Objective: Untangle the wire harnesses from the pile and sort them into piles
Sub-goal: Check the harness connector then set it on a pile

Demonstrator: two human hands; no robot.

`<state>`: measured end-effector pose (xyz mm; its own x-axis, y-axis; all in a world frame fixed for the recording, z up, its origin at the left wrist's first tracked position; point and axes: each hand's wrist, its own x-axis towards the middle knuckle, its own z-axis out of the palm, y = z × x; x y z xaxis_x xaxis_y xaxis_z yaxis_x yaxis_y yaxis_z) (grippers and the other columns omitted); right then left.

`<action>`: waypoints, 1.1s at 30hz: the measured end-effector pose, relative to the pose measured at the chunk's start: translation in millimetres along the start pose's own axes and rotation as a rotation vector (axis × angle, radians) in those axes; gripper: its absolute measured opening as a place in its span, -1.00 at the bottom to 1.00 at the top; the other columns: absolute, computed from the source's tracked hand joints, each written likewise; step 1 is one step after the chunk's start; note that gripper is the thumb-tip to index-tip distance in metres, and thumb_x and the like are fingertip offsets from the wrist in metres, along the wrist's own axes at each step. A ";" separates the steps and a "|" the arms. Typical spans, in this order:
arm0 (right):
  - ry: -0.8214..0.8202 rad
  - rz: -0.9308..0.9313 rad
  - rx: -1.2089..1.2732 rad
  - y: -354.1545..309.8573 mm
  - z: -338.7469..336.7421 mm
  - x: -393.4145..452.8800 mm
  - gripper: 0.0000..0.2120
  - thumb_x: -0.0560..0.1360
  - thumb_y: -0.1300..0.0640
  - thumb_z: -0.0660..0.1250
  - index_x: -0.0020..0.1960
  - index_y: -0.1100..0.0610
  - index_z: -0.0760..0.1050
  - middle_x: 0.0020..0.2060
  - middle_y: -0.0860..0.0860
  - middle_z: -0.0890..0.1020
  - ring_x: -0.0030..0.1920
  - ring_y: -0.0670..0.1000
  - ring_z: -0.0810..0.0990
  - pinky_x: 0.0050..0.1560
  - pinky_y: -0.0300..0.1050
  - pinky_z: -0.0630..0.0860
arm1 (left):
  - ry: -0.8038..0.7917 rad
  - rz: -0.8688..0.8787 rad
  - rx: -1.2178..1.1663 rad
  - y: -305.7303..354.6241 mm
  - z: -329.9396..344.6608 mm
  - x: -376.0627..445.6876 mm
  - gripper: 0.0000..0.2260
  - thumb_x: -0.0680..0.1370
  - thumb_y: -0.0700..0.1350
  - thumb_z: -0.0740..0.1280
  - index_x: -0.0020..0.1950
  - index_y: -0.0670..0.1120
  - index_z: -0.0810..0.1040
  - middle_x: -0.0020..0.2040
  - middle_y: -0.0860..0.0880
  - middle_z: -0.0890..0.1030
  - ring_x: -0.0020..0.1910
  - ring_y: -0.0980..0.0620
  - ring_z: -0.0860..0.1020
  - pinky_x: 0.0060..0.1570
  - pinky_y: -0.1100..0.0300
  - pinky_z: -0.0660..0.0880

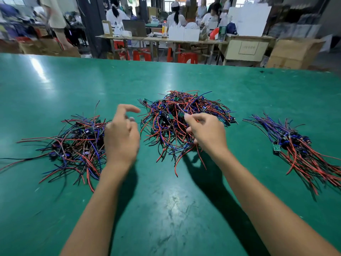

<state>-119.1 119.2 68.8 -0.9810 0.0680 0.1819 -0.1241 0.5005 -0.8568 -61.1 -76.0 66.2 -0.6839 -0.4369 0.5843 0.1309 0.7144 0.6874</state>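
Picking is under way: right hand (206, 132) pinches a red wire in the central tangled red-blue-black harness pile (184, 122) on the green table (166, 200), left hand (120, 137) loosely open, empty; next, tease it free.

Past the green table (73, 85), people in white (176, 17) sit at a cluttered bench (166, 40). Red stools (142, 54) stand beneath it; cardboard boxes (293, 52) sit right.

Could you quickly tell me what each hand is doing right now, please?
Left hand: open, fingers loosely curled, holding nothing, beside the left pile.
Right hand: pinching a wire from the middle pile.
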 end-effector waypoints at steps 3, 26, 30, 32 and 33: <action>-0.108 0.140 0.021 -15.8 10.3 28.6 -0.59 0.57 -0.23 0.29 -0.06 0.09 0.70 -0.45 -0.09 0.68 -0.52 -0.11 0.50 -0.35 -0.15 0.44 | -0.124 0.112 -0.021 5.6 17.1 -13.3 -0.76 0.54 -0.29 0.27 0.03 0.04 0.57 -0.53 0.04 0.29 -0.40 -0.13 0.50 -0.26 -0.06 0.53; 0.004 -0.478 -0.072 35.9 -3.4 -94.6 -0.82 0.49 -0.12 0.41 -0.22 -0.06 0.61 -0.61 -0.07 0.31 -0.57 -0.09 0.30 -0.42 -0.16 0.30 | -0.582 -0.852 -1.092 24.6 29.4 -20.9 -0.79 0.58 -0.10 0.39 0.20 -0.08 0.59 0.05 -0.02 0.74 -0.32 0.17 0.63 -0.26 0.35 0.59; -0.096 -0.465 -0.045 35.8 -9.8 -88.0 -0.83 0.48 -0.11 0.43 -0.22 -0.06 0.64 -0.61 -0.09 0.34 -0.55 -0.09 0.33 -0.39 -0.23 0.24 | -0.604 -0.971 -1.358 25.6 22.4 -15.8 -0.70 0.45 -0.14 0.45 0.18 -0.08 0.57 -0.02 -0.03 0.72 -0.26 0.12 0.65 -0.27 0.32 0.61; -0.155 -0.490 -0.068 36.0 -12.3 -87.2 -0.85 0.48 -0.08 0.44 -0.22 -0.05 0.64 -0.61 -0.10 0.33 -0.54 -0.09 0.34 -0.38 -0.28 0.23 | -0.631 -0.988 -1.426 27.3 21.7 -15.7 -0.82 0.54 -0.14 0.36 0.12 -0.14 0.59 -0.03 -0.07 0.72 -0.21 0.06 0.69 -0.24 0.27 0.63; -0.178 -0.506 -0.096 36.0 -12.8 -87.7 -0.86 0.48 -0.08 0.45 -0.21 -0.05 0.64 -0.62 -0.10 0.33 -0.54 -0.10 0.36 -0.38 -0.32 0.22 | -0.629 -0.977 -1.426 28.1 22.5 -16.3 -0.84 0.59 -0.13 0.32 0.10 -0.16 0.59 -0.04 -0.08 0.73 -0.20 0.04 0.70 -0.22 0.26 0.64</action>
<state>-35.7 142.3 28.1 -0.8136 -0.3449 0.4680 -0.5810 0.5097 -0.6345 -62.4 -36.5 66.3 -0.9722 0.1229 -0.1992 -0.2238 -0.7371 0.6376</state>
